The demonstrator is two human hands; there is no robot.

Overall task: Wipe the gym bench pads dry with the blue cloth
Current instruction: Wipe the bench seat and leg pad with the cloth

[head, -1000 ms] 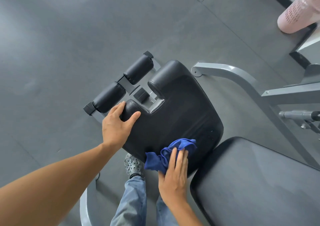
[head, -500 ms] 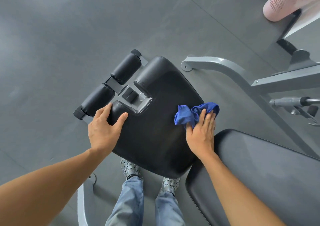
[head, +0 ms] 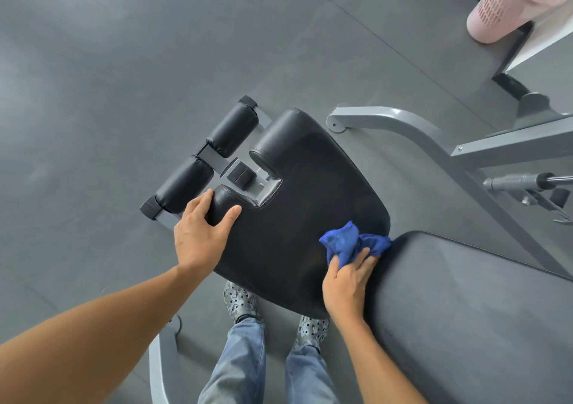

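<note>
The right hand (head: 345, 285) grips the bunched blue cloth (head: 352, 242), pressing it on the seat pad's (head: 297, 217) right edge, just beside the back pad (head: 471, 310). The left hand (head: 200, 233) rests on the seat pad's front-left corner, fingers curled over it. Beyond lie two black rollers (head: 207, 158).

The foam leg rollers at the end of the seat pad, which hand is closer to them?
Left. The left hand grips the seat pad's corner beside the foam leg rollers; the right hand holds the blue cloth at the pad's opposite edge.
</note>
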